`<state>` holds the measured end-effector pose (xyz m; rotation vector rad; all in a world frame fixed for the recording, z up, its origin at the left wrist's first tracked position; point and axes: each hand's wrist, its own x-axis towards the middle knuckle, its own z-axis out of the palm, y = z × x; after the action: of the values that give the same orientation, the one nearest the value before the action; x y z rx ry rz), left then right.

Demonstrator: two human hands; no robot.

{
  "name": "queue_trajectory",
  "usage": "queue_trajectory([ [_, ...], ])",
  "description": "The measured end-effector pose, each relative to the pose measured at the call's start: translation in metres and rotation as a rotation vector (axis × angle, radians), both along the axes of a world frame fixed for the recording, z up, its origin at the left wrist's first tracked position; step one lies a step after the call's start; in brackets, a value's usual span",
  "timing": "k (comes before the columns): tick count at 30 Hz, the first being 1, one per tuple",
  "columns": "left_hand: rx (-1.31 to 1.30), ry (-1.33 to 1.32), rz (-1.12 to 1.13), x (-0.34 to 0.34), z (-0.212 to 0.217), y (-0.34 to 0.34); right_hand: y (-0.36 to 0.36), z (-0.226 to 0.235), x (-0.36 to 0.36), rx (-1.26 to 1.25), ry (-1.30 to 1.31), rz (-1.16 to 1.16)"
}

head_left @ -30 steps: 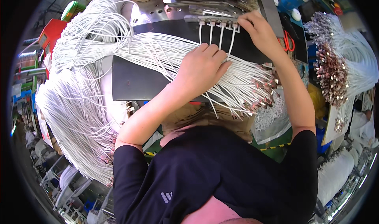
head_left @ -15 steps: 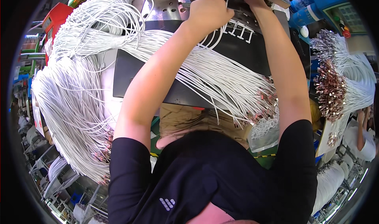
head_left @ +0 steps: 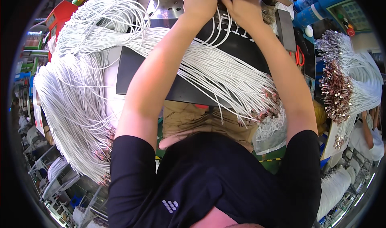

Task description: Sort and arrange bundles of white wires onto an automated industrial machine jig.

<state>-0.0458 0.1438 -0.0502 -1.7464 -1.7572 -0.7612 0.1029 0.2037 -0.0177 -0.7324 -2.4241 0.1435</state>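
Both hands are close together at the metal machine at the top edge. My left hand [head_left: 201, 3] is closed, its fingertips cut off by the frame, so what it grips is hidden. Beside it, my right hand [head_left: 242, 7] is curled with the thumb toward the left hand. Several looped white cables [head_left: 210, 38] rise into the gap between the hands, and the fingers seem closed around their upper ends. A thick bundle of white cables [head_left: 225, 69] with copper-coloured terminals lies across the black work surface [head_left: 138, 73] beneath my forearms. A white pronged rack [head_left: 241, 31] sits just below my right hand.
A large heap of white cables [head_left: 72, 107] hangs at the left. More cables with copper-coloured ends [head_left: 337, 87] are bunched at the right. Red-handled scissors [head_left: 300, 56] lie beside my right forearm. A control box [head_left: 350, 19] stands far right; a clear bag [head_left: 270, 137] hangs near my lap.
My left hand has moved up to the top edge. My right hand has come left and nearer, so the two are now side by side. The red-handled scissors have come into sight.
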Motion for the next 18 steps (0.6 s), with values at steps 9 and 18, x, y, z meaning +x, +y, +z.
queue_trajectory([
  [9,-0.277,-0.261,0.015,0.005,0.009,-0.019,0.034,-0.04,0.035,0.099,-0.101,-0.142],
  [18,-0.974,-2.189,-0.736,0.016,-0.035,-0.331,-0.17,-0.065,0.281,-0.26,0.638,-0.746],
])
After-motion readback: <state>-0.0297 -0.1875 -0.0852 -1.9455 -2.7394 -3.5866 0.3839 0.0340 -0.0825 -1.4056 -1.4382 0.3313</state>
